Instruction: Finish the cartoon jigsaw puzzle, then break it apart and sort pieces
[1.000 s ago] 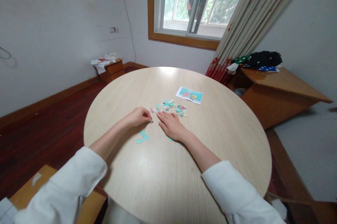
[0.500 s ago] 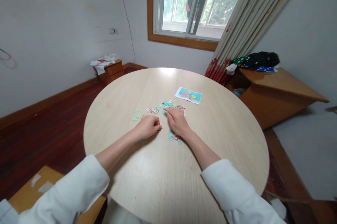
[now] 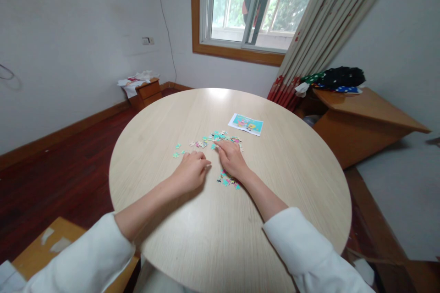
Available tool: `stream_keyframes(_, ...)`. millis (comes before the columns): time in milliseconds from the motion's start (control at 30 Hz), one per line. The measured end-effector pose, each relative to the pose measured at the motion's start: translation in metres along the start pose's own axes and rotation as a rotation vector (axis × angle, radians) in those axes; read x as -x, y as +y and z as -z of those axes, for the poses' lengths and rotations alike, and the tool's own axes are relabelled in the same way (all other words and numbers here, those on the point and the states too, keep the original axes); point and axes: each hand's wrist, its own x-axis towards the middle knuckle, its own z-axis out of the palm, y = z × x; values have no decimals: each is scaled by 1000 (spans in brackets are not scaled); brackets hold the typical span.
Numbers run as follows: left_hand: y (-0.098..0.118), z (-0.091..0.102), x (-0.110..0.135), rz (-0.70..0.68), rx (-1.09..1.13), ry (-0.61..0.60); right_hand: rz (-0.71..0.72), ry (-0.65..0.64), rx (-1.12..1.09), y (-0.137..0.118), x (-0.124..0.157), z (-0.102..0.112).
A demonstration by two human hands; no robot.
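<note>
My left hand (image 3: pixel 191 171) is just above the table, left of the nearer cluster of jigsaw puzzle pieces (image 3: pixel 227 180). Its fingers are loosely bent, one points to the right, and no piece shows in them. My right hand (image 3: pixel 231 157) rests palm down at the edge of the farther, scattered puzzle pieces (image 3: pixel 217 136), index finger stretched out beside a turquoise piece (image 3: pixel 213 146). What lies under its palm is hidden. A few turquoise pieces (image 3: pixel 176 155) lie apart at the left. Beyond the pieces is a picture sheet (image 3: pixel 246 124) with cartoon figures on turquoise.
Everything lies on a round, pale wooden table (image 3: pixel 275 201). A wooden cabinet (image 3: pixel 371 123) with cloths on it stands at the right, by a curtain (image 3: pixel 309 45). A small drawer unit (image 3: pixel 150 91) stands back left, and a brown box (image 3: pixel 55 247) is front left.
My left hand has opened from its pinch and let go of a small dark puzzle piece. A dark piece now shows at the left of the nearer cluster. My right hand stays put.
</note>
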Motion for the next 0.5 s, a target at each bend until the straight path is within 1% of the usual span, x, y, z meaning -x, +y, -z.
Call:
stream_keyframes(67,-20,5,-14,114,-40,89,-1,-10,1,1,0,-1)
stream_keyframes(100,-30,6,-21,147,-69,106,-1,-16,4,1,0,-1)
stream_keyframes(167,-47,7,-34,177,-111,107,1,-22,9,2,0,-2)
stream_keyframes(233,-56,6,-43,181,-140,97,6,-25,6,3,0,-3)
stream_keyframes(333,-57,3,-52,186,-160,81,10,-27,-3,3,0,-3)
stream_keyframes(500,-52,-2,-59,220,-102,74,4,-30,-4,3,1,-3)
